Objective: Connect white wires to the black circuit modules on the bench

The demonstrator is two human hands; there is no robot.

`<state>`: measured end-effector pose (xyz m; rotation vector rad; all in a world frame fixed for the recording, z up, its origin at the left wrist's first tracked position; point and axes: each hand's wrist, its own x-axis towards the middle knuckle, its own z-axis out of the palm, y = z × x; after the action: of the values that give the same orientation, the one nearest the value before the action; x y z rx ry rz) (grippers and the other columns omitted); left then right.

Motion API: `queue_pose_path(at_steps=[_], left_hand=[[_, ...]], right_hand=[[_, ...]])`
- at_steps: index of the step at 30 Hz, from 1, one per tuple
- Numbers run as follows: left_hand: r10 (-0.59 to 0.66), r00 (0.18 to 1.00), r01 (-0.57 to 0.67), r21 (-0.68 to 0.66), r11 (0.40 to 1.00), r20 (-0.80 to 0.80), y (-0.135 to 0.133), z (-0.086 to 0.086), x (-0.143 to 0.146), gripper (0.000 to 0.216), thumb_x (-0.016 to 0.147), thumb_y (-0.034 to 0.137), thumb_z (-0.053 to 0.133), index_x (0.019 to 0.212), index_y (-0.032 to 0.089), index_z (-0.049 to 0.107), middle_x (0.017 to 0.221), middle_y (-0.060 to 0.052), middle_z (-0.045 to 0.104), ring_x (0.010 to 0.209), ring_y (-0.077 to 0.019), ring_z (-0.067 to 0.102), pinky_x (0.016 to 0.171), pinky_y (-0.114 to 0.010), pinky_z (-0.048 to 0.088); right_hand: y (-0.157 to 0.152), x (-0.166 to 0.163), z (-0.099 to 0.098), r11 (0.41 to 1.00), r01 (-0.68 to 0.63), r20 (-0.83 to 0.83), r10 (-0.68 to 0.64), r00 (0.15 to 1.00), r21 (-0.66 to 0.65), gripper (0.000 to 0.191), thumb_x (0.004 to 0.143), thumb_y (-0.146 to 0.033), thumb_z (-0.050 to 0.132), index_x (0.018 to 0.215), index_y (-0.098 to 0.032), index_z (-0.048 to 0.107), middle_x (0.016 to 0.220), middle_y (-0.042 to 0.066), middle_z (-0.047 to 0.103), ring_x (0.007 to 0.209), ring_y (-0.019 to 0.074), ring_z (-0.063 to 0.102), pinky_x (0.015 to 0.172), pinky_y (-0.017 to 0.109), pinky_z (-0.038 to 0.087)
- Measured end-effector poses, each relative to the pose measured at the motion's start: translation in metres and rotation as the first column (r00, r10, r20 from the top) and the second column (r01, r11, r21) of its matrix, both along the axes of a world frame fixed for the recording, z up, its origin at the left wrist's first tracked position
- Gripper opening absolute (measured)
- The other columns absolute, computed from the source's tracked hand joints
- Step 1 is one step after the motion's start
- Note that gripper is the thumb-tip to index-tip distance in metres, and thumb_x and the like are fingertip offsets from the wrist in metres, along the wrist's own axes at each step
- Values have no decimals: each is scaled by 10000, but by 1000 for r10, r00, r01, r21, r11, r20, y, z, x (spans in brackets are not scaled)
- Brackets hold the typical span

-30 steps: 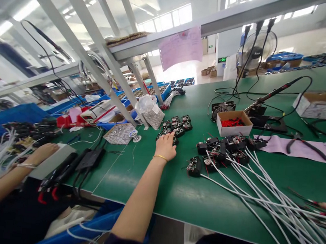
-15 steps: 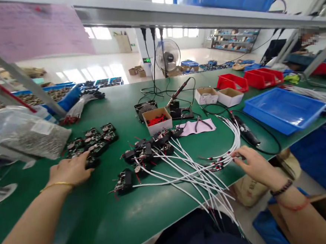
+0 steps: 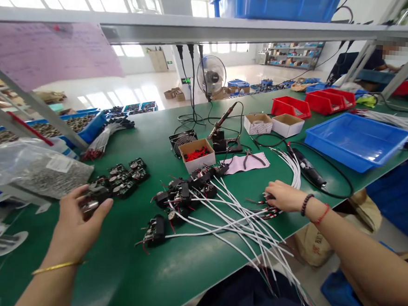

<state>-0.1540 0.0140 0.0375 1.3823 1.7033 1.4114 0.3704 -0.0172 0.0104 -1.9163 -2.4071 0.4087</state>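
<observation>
My left hand (image 3: 75,221) is closed around a small black module (image 3: 98,193) with a shiny metal part, its thumb and fingers on either side. Just beyond it lie several similar modules (image 3: 125,178) in a group. Over the stripped red and black ends of a white cable bundle (image 3: 295,171), my right hand (image 3: 281,195) has its fingers pinched together; they partly hide what they grip. Between my hands is a pile of black modules (image 3: 180,193) with white cables (image 3: 227,220) attached, trailing over the table's front edge.
Behind the pile are a box of red parts (image 3: 197,155), a soldering iron (image 3: 222,119) in its stand and pliers (image 3: 250,160) on pink paper. To the right lie a black power tool (image 3: 308,167) and a blue tray (image 3: 358,138). A bag of small parts (image 3: 49,172) stands left.
My left hand has taken hold of a module and drawn it slightly toward me from the group. My right hand has moved left onto the cable ends, and its fingers have closed.
</observation>
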Motion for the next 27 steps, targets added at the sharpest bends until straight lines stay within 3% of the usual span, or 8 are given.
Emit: queue_pose_path(at_steps=[2, 5, 8, 10, 12, 14, 17, 27], left_hand=[[21, 936, -17, -15, 1000, 350, -24, 7, 23, 314, 828, 342, 787, 1092, 263, 636, 1023, 35, 740, 914, -243, 713, 711, -283, 547], [6, 692, 75, -80, 994, 722, -61, 14, 60, 278, 866, 437, 726, 1009, 200, 739, 985, -64, 799, 804, -244, 726, 657, -317, 586], [-46, 498, 208, -67, 976, 866, -91, 9, 92, 358, 875, 450, 728, 1102, 183, 800, 1064, -107, 810, 814, -224, 716, 701, -327, 603], [-28, 369, 254, -72, 964, 929, -104, 0, 110, 365, 889, 413, 718, 1144, 168, 811, 1073, -108, 803, 851, -208, 714, 735, -301, 597], [-25, 285, 293, -62, 954, 958, -113, -10, 126, 387, 895, 389, 717, 1189, 154, 805, 1118, -112, 790, 867, -196, 699, 744, -282, 576], [-51, 255, 328, -36, 944, 965, -119, -18, 139, 421, 902, 394, 719, 1235, 147, 789, 1154, -118, 769, 873, -188, 671, 741, -271, 543], [-100, 249, 369, 2, 930, 963, -128, -24, 154, 495, 915, 420, 713, 1331, 154, 747, 1165, -121, 739, 868, -184, 627, 738, -274, 498], [-141, 237, 431, 26, 902, 961, -143, -22, 170, 550, 832, 427, 822, 1317, 171, 776, 1151, -97, 734, 959, -199, 617, 816, -259, 493]], right_hand=[[5, -2, -4, 1000, 1, -19, -1, 1000, 11, 282, 1077, -449, 676, 1035, -171, 692, 969, 54, 701, 794, 199, 654, 807, 366, 568], [7, -2, -9, 998, 13, -85, -8, 996, 55, 164, 1018, -294, 633, 891, -191, 648, 849, 85, 704, 793, 240, 677, 791, 364, 559], [2, -7, -6, 993, 21, -210, 4, 978, 120, 144, 976, -245, 475, 887, -231, 588, 828, 98, 716, 764, 269, 700, 734, 368, 568], [-9, -19, 0, 984, 27, -332, 34, 943, 178, 194, 1003, -375, 451, 962, -239, 584, 819, 80, 709, 714, 273, 687, 674, 367, 575], [-28, -39, 8, 973, 108, -607, 38, 794, 202, 323, 1009, -567, 551, 998, -251, 618, 673, 15, 622, 541, 240, 585, 488, 319, 493], [-53, -64, 16, 986, 94, -764, 45, 643, 138, 387, 1023, -643, 599, 1022, -258, 644, 632, -10, 592, 511, 214, 557, 437, 280, 454], [-88, -101, 22, 994, -5, -819, 94, 566, 110, 376, 1055, -614, 619, 987, -253, 698, 722, 10, 639, 604, 203, 615, 546, 261, 537], [-102, -139, 23, 982, -167, -817, 165, 552, 86, 239, 1098, -403, 579, 945, -246, 675, 685, -38, 596, 577, 155, 583, 560, 221, 485]])
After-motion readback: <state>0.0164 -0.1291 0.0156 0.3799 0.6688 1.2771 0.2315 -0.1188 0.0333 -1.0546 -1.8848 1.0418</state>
